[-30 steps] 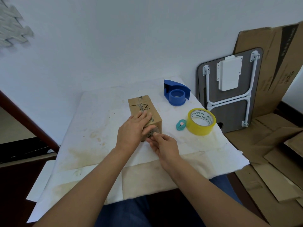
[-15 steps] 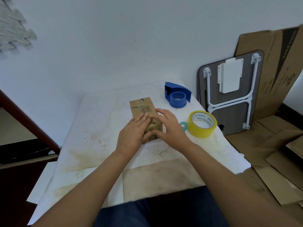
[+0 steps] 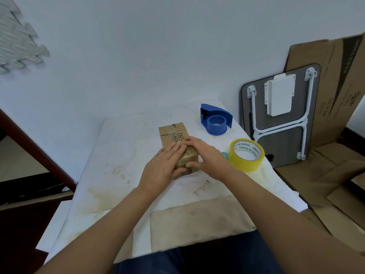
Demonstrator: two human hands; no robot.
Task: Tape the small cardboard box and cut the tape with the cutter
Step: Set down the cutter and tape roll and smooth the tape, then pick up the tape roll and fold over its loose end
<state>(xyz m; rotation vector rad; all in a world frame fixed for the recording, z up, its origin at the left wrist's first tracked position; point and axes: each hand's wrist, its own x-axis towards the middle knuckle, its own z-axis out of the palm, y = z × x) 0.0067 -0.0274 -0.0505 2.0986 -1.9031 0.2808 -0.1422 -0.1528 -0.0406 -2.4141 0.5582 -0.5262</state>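
A small brown cardboard box (image 3: 173,133) with black print lies lengthwise in the middle of the white table (image 3: 122,159). My left hand (image 3: 161,167) rests flat on the box's near left top, thumb against its front face. My right hand (image 3: 207,157) covers the near right side, fingers on the top seam and thumb on the front. A yellow tape roll (image 3: 246,155) lies flat just right of my right hand. A small teal cutter (image 3: 224,154) peeks out between that hand and the roll, mostly hidden.
A blue tape dispenser (image 3: 216,120) stands at the table's far right corner. A folded grey table with white legs (image 3: 280,115) leans on the wall to the right, with flattened cardboard (image 3: 335,175) behind and below it. A dark wooden rail (image 3: 35,151) runs at the left.
My right hand rose from the box's near end face onto its top right side, hiding most of the cutter. My left hand stayed on the box, which has not moved.
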